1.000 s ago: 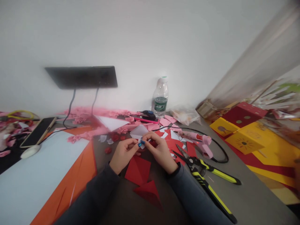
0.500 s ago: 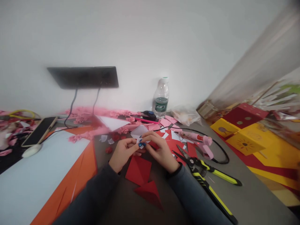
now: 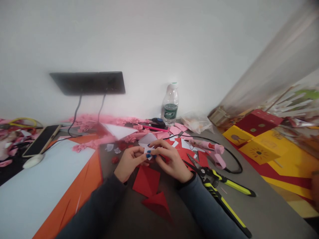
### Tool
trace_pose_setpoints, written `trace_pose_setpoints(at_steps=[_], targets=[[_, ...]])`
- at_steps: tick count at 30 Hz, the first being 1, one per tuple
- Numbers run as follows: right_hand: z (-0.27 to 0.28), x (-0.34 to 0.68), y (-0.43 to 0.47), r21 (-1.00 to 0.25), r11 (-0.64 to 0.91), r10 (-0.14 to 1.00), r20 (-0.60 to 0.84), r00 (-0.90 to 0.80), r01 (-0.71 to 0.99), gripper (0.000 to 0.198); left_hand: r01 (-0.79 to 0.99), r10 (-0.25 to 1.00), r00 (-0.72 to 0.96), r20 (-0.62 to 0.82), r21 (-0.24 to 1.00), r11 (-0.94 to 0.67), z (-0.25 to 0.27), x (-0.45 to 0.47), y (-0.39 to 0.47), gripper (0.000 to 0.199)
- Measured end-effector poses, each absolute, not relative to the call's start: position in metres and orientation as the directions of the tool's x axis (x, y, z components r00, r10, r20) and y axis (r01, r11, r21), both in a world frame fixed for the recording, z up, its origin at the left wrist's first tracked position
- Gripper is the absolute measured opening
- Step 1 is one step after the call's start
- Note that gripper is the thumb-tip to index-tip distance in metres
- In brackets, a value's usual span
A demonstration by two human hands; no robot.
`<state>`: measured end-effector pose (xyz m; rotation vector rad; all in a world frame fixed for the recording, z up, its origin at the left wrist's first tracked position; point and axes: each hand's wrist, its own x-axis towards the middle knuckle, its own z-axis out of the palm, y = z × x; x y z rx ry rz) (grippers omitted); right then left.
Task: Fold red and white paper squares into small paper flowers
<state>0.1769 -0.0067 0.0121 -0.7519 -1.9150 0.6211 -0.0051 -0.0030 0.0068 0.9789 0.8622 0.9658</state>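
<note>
Left hand (image 3: 128,164) and right hand (image 3: 173,162) together, fingertips pinching a small white paper (image 3: 150,158) between them, above the table (image 3: 191,210), just beyond the red square (image 3: 146,181). Paper mostly hidden by fingers; exact shape can't tell. For good handling, I'd say: light pinch, left steadies, right works the edge in small moves, since thin paper likely creases or tears. Scissors (image 3: 203,171) and glue gun (image 3: 211,151) lie right; forearm best clear of both.

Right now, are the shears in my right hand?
No, the shears lie open on the table, while your right hand and left hand hold white paper.
</note>
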Motion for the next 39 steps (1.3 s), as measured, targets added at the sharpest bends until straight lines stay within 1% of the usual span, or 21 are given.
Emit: trace_pose_setpoints(at_steps=[2, 4, 6, 8, 10, 13, 17, 23, 26, 28, 29, 31, 32, 33, 34, 36, 39], targets=[[0.013, 0.174, -0.008, -0.786, 0.604, 0.776, 0.542, -0.324, 0.131, 0.017, -0.245, 0.938, 0.322, -0.132, 0.945, 0.217, 0.008, -0.005, -0.003, 0.030], [0.011, 0.170, -0.009, -0.877, 0.480, 0.841, 0.464, -0.280, -0.011, 0.012, -0.225, 0.943, 0.314, -0.111, 0.956, 0.188, 0.008, -0.005, -0.003, 0.030], [0.006, 0.167, -0.008, -0.931, 0.336, 0.900, 0.362, -0.243, -0.143, 0.015, -0.206, 0.950, 0.299, -0.088, 0.966, 0.154, 0.009, -0.004, -0.004, 0.030], [0.002, 0.164, -0.008, -0.952, 0.227, 0.930, 0.274, -0.243, -0.204, 0.021, -0.185, 0.962, 0.268, -0.061, 0.976, 0.114, 0.009, -0.004, -0.005, 0.030], [-0.001, 0.162, -0.007, -0.963, 0.193, 0.938, 0.237, -0.254, -0.187, 0.023, -0.156, 0.971, 0.236, -0.036, 0.985, 0.075, 0.008, -0.003, -0.005, 0.030], [-0.002, 0.161, -0.006, -0.968, 0.221, 0.941, 0.244, -0.233, -0.123, 0.027, -0.120, 0.977, 0.211, -0.011, 0.992, 0.037, 0.008, -0.003, -0.005, 0.030], [0.001, 0.161, -0.007, -0.965, 0.250, 0.942, 0.260, -0.213, -0.072, 0.027, -0.113, 0.974, 0.224, -0.008, 0.993, 0.034, 0.010, -0.002, -0.005, 0.032], [0.001, 0.165, -0.004, -0.975, 0.164, 0.937, 0.202, -0.285, -0.151, 0.031, -0.123, 0.955, 0.290, -0.069, 0.986, 0.109, 0.011, -0.003, -0.003, 0.031], [-0.003, 0.167, -0.001, -0.978, 0.138, 0.936, 0.181, -0.303, -0.158, 0.034, -0.117, 0.939, 0.331, -0.088, 0.984, 0.133, 0.011, -0.005, -0.003, 0.031], [-0.005, 0.166, 0.000, -0.978, 0.152, 0.940, 0.188, -0.285, -0.144, 0.034, -0.102, 0.939, 0.331, -0.090, 0.986, 0.130, 0.010, -0.006, -0.002, 0.031], [-0.005, 0.166, 0.000, -0.975, 0.187, 0.945, 0.212, -0.248, -0.123, 0.030, -0.098, 0.944, 0.318, -0.091, 0.987, 0.127, 0.010, -0.006, -0.002, 0.031], [-0.005, 0.164, -0.002, -0.949, 0.315, 0.941, 0.317, -0.121, -0.031, 0.018, -0.113, 0.958, 0.271, -0.094, 0.985, 0.129, 0.010, -0.005, -0.002, 0.031], [-0.003, 0.163, -0.004, -0.914, 0.403, 0.915, 0.401, -0.042, 0.050, 0.010, -0.130, 0.965, 0.245, -0.097, 0.983, 0.132, 0.009, -0.005, -0.002, 0.031], [-0.002, 0.163, -0.006, -0.867, 0.476, 0.876, 0.482, -0.001, 0.147, 0.006, -0.147, 0.969, 0.224, -0.099, 0.980, 0.134, 0.009, -0.004, -0.002, 0.032], [-0.001, 0.162, -0.008, -0.819, 0.528, 0.840, 0.542, 0.001, 0.225, 0.006, -0.162, 0.973, 0.209, -0.099, 0.978, 0.134, 0.009, -0.003, -0.002, 0.033], [-0.001, 0.161, -0.010, -0.742, 0.585, 0.789, 0.613, -0.020, 0.326, 0.013, -0.173, 0.977, 0.195, -0.086, 0.977, 0.121, 0.009, -0.002, -0.002, 0.034], [-0.003, 0.161, -0.010, -0.672, 0.614, 0.754, 0.655, -0.056, 0.414, 0.018, -0.169, 0.981, 0.188, -0.052, 0.982, 0.084, 0.009, -0.001, -0.003, 0.033]])
